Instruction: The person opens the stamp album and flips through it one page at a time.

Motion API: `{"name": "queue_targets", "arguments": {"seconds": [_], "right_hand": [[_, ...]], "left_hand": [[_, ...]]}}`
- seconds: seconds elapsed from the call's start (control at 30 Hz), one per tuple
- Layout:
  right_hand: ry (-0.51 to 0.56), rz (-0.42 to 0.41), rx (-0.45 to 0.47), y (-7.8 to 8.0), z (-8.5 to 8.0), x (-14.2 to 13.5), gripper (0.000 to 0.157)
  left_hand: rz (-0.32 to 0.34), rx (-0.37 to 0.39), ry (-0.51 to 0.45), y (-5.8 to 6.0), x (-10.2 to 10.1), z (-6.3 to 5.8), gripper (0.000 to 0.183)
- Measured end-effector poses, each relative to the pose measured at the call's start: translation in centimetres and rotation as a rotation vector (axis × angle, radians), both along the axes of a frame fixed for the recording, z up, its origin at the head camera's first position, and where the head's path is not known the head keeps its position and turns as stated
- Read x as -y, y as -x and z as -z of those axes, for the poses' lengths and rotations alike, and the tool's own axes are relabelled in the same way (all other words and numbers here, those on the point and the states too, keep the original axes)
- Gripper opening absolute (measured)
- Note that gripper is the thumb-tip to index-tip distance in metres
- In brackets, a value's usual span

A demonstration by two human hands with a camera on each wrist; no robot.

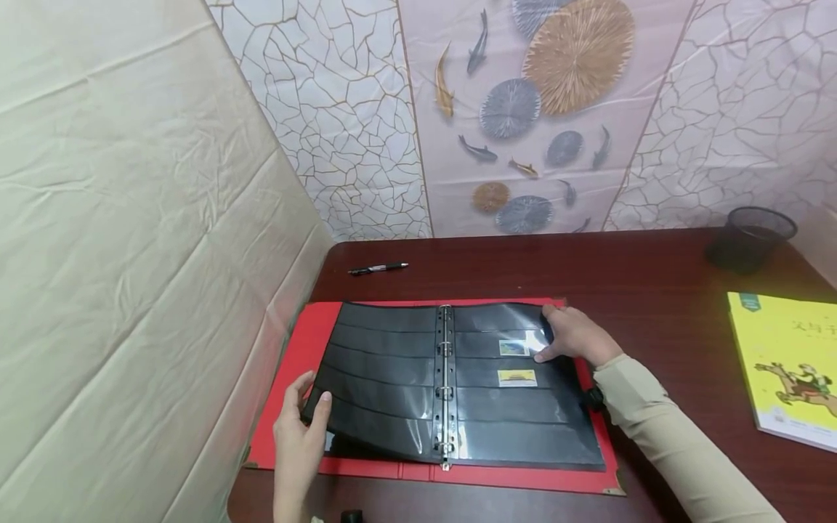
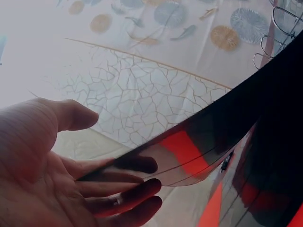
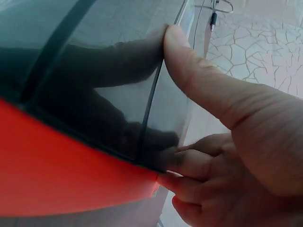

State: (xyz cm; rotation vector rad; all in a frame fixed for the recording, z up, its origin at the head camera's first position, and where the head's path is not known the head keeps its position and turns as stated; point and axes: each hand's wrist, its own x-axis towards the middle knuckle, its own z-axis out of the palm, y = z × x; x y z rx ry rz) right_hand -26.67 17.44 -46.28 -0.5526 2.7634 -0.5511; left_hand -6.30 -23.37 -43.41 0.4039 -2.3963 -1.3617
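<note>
A red ring-binder stamp album (image 1: 281, 378) lies spread on the table, with black pocket pages (image 1: 386, 363) on both sides of its metal rings (image 1: 446, 385). Two stamps (image 1: 516, 378) sit in pockets of the right-hand page. My left hand (image 1: 301, 428) is at the left page's outer edge, its thumb raised apart from the sheet. In the left wrist view its fingers (image 2: 142, 189) lie extended against that lifted page. My right hand (image 1: 578, 335) grips the right page's upper outer edge; its thumb (image 3: 189, 71) rests on the sheet, with the other fingers bent at the edge.
Behind the album lies a black pen (image 1: 378, 269). To the right are a yellow book (image 1: 785, 363) and a dark mesh pen holder (image 1: 748, 243). A pale cloth-covered wall (image 1: 163, 254) borders the table's left side, and patterned sheeting hangs at the back.
</note>
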Motion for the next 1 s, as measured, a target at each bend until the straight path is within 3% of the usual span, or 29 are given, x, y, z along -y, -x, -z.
{"name": "queue_targets", "arguments": {"seconds": [0.3,0.43,0.73,0.87,1.0], "right_hand": [[0.0,-0.021,-0.045,-0.2,0.2,0.1,0.075],[-0.016,0.037,-0.084,-0.6,0.4,0.7,0.067],[-0.008,0.158,-0.287,-2.9,0.5,1.8,0.059],[0.0,0.171,-0.326,-3.2,0.5,1.7,0.076],[0.05,0.173,-0.261,-3.2,0.5,1.8,0.103]], "left_hand": [[0.0,0.182,0.005,0.6,0.6,0.7,0.052],[-0.003,0.241,0.012,0.7,1.1,1.4,0.052],[0.042,0.332,0.063,0.7,1.9,2.6,0.053],[0.043,0.348,0.075,0.8,2.1,2.8,0.05],[0.047,0.357,0.092,0.9,2.4,3.0,0.047]]}}
